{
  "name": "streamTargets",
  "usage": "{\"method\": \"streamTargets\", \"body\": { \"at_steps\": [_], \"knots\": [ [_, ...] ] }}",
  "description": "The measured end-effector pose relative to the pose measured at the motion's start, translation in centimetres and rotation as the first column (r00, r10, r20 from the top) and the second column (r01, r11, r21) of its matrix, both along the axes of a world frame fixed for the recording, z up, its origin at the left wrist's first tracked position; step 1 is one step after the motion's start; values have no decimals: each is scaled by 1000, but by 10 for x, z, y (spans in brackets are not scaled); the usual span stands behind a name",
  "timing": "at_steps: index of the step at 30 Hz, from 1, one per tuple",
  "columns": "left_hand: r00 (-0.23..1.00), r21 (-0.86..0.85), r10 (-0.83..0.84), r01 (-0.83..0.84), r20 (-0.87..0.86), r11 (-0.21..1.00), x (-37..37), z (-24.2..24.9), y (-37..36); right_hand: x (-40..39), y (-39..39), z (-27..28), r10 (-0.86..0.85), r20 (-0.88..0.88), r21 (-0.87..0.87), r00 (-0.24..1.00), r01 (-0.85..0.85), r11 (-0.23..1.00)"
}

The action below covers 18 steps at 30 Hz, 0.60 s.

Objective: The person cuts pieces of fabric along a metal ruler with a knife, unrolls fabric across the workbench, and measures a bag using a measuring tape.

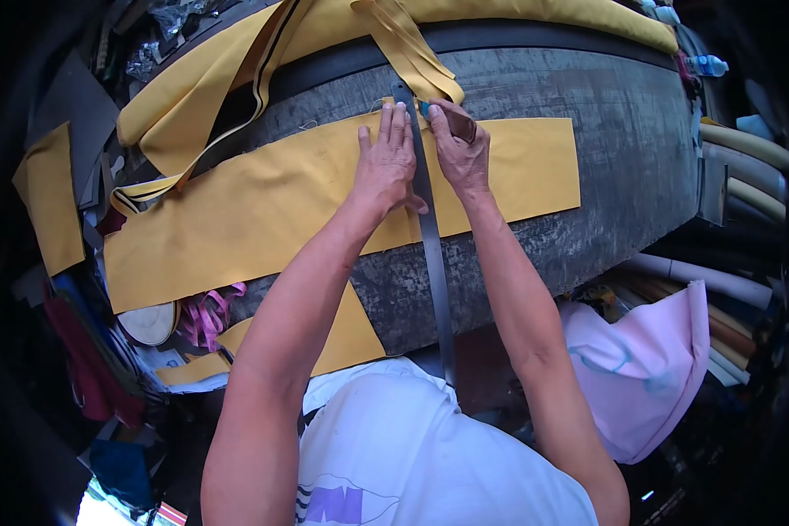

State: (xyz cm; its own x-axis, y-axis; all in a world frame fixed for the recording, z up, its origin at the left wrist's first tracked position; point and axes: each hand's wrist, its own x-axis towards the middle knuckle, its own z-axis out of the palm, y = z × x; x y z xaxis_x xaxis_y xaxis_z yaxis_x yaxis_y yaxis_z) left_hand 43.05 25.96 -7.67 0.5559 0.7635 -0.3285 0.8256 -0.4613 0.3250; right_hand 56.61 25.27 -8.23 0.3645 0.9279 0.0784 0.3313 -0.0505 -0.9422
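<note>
My left hand lies palm down with its fingers stretched out on a long yellow sheet, which looks like leatherette or cloth. Its thumb rests on a long dark metal ruler that crosses the sheet and runs past the table's near edge. On the ruler's other side, near its far end, my right hand is closed around a brown-handled tool. A teal part shows close to the ruler; the tool's tip is too small to make out. A folded yellow strip lies just beyond both hands.
The worn dark table has a yellow roll along its far side. At the near left are pink tape, a round pale object and another yellow piece. Pink cloth and several rolls are at right.
</note>
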Motion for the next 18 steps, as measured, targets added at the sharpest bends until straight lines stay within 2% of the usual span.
{"method": "streamTargets", "body": {
  "at_steps": [3,12,18],
  "knots": [
    [1000,-2,3,-3,-2,1000,0,-1,1,4,15,-8,43,87,-18,995,-42,999],
    [1000,27,10,-11,13,1000,-1,-7,-1,1,22,-4,78,159,16,984,-81,997],
    [1000,35,-20,20,-16,999,0,-9,0,12,41,1,206,252,-121,946,-181,976]
  ]
}}
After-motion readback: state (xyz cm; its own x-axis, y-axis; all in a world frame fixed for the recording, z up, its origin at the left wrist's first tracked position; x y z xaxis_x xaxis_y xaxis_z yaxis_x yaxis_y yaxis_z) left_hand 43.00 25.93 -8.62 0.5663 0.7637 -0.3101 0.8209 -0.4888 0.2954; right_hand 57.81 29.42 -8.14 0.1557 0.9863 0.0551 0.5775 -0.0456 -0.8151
